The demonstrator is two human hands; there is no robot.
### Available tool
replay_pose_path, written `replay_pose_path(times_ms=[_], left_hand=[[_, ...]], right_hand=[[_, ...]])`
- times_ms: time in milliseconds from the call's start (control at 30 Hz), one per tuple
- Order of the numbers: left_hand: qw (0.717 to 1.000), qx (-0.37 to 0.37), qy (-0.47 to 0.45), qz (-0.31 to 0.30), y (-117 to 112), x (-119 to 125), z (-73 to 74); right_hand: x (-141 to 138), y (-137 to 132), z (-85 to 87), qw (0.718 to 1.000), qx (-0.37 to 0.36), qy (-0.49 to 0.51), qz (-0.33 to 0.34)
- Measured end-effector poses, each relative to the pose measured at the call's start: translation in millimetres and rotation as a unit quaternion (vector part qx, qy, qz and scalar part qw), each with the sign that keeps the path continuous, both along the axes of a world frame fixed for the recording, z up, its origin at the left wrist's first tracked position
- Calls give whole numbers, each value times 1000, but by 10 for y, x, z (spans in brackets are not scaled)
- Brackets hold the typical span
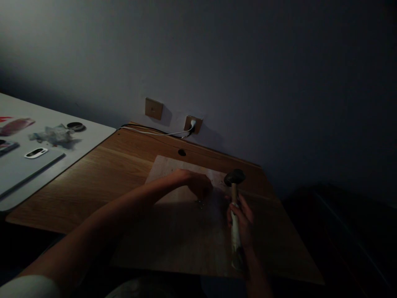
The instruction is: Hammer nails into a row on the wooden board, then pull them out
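Right hand [244, 218]: wrapped around the hammer [235, 234], head up, over the board [166, 165].
Left hand [200, 184]: beside shiny bits [201, 204]; finger opening, hold: I can't tell.
Beyond: plugged cables [155, 133], crumpled plastic [57, 135] far left.

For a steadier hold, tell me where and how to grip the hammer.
Probably best by the hammer's handle, from the right, where the right hand is: it runs long and slim toward the picture's bottom, away from the bulky dark head.

This looks like a room at home: a wooden desk [102, 174], a white table [46, 116] and a wall socket [187, 121].
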State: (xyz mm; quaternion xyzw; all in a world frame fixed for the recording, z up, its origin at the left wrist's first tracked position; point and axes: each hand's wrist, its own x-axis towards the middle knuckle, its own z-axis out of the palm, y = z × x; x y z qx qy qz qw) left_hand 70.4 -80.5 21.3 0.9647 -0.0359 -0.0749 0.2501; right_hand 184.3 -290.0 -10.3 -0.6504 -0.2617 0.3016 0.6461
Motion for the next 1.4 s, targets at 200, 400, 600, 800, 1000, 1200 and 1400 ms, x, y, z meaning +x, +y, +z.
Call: replay_pose_path(times_ms=[200,400,600,800,1000,1200,1400], left_hand=[[999,-8,-30,20,-6,41,-46],[997,34,-49,58,23,28,-19],[964,-27,-177,195,143,182,-304],[951,-37,-203,229,84,298,-410],[945,-24,-193,264,81,399,-429],[949,-11,-213,233,116,353,-542],[951,26,-233,203,57,316,-485]], right_hand=[[7,-10,-27,1000,-10,-1,21],[13,1,-38,1000,10,0,10],[11,-1,-12,1000,0,-11,19],[2,-6,-9,1000,-13,-10,27],[-29,-11,24,999,-14,-13,36],[-36,-7,36,999,-13,3,32],[-48,6,51,999,-13,-7,44]])
